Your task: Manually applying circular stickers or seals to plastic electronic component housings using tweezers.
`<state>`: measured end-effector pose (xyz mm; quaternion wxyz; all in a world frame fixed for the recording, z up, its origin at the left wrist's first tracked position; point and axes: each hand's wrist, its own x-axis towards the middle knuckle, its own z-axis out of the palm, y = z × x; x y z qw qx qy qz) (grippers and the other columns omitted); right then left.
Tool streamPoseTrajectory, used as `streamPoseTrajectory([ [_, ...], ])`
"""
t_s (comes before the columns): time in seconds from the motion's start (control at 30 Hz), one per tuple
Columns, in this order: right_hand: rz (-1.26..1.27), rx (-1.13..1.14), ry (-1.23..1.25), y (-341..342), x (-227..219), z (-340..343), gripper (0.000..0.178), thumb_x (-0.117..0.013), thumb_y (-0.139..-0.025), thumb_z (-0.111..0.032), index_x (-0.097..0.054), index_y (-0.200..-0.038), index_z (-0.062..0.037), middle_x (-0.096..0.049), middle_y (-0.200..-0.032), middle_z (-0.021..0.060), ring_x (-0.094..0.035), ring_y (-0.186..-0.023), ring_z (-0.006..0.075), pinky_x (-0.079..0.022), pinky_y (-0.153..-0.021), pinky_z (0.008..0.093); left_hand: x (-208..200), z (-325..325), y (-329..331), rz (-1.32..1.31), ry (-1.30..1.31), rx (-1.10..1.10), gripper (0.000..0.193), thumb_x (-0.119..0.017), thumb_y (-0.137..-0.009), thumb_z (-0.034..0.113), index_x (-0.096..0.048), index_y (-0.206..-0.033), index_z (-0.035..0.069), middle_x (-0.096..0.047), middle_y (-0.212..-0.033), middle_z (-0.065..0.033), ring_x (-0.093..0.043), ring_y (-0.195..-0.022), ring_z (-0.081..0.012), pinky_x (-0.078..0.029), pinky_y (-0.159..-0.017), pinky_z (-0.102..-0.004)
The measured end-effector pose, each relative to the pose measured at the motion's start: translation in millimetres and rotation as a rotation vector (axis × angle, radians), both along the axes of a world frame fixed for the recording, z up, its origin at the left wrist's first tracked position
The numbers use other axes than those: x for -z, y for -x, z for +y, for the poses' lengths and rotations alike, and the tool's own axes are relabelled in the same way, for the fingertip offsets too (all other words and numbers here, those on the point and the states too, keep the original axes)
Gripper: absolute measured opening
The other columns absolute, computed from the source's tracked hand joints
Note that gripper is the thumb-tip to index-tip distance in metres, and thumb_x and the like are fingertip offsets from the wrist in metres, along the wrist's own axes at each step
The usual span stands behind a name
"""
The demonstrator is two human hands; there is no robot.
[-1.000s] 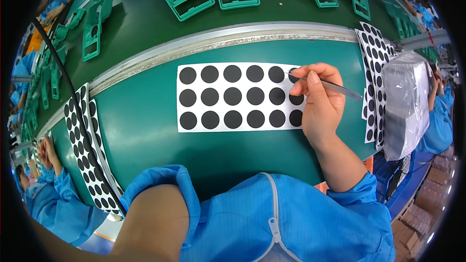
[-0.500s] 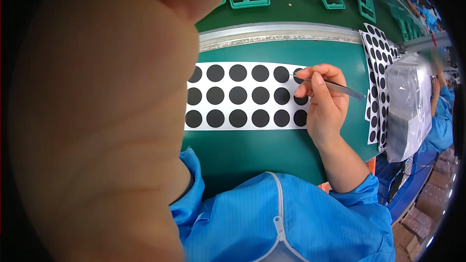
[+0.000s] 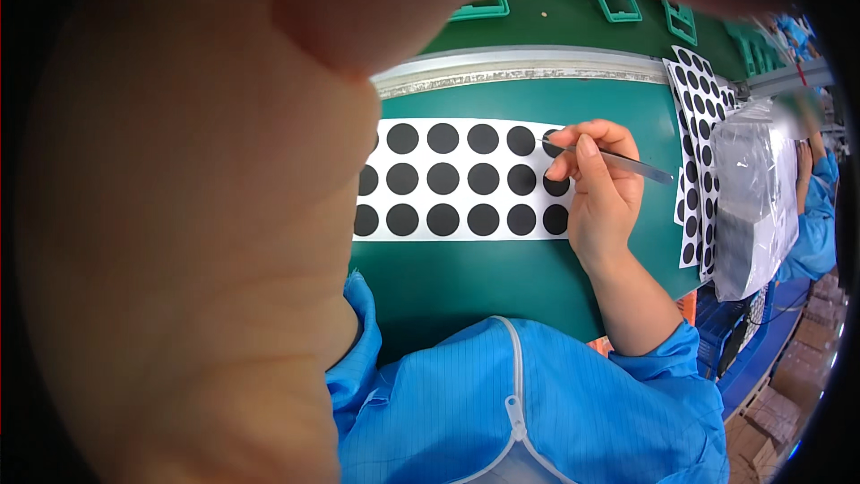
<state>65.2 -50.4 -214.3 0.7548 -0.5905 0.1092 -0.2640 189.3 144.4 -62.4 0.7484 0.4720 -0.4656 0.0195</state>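
Note:
Very close to the camera, my left hand (image 3: 206, 215) fills the left side, blurred, with a finger stretching across the top; its fingertips are mostly out of view, so whether it holds anything is hidden. A pair of silver tweezers (image 3: 640, 168) is pinched in my right hand (image 3: 605, 202), tips pointing left. Under them lies a white sheet (image 3: 463, 159) with rows of black round stickers (image 3: 484, 179). The tweezer tips are by the right edge of a top-row sticker; contact cannot be made out. My left hand hides the sheet's left end.
Beyond the green work surface (image 3: 475, 287) runs a metal rail (image 3: 528, 60), then a green belt with green plastic frames (image 3: 616, 2). More sticker sheets (image 3: 694, 152) and a clear plastic bag (image 3: 752, 188) lie at the right. A blue-sleeved person (image 3: 811, 224) is farther right.
My left hand has shifted, its finger now reaching farther right across the top and covering more of the belt. The green frames have slid slightly in view. My right hand and tweezers stay nearly still.

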Motion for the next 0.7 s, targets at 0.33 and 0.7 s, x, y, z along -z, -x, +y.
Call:
streamPoseTrajectory([
  [0.33,-0.165,0.406,0.008,5.7,-14.6,-53.2,0.031,-0.035,-0.097,-0.027,-0.048,-0.102,0.0008,-0.055,-0.106,0.0151,-0.057,-0.07,0.0135,-0.046,-0.064,0.0244,43.1,-72.3,16.7,0.305,0.129,0.043,0.061,-0.054,-0.073,0.013,-0.032,-0.128,-0.004,-0.04,-0.126,-0.0238,-0.05,-0.105,-0.029,-0.044,-0.087,-0.0349],
  [0.7,-0.227,0.254,-0.276,2.9,-21.2,-80.5,0.04,-0.038,-0.096,-0.036,-0.051,-0.101,0.001,-0.059,-0.089,0.0117,-0.054,-0.066,0.0132,-0.047,-0.062,0.0257,144.2,-117.3,134.0,-0.589,-0.868,0.097,0.038,-0.067,-0.066,0.009,-0.055,-0.101,0.001,-0.055,-0.096,-0.011,-0.052,-0.082,-0.0239,-0.043,-0.074,-0.0359],
])
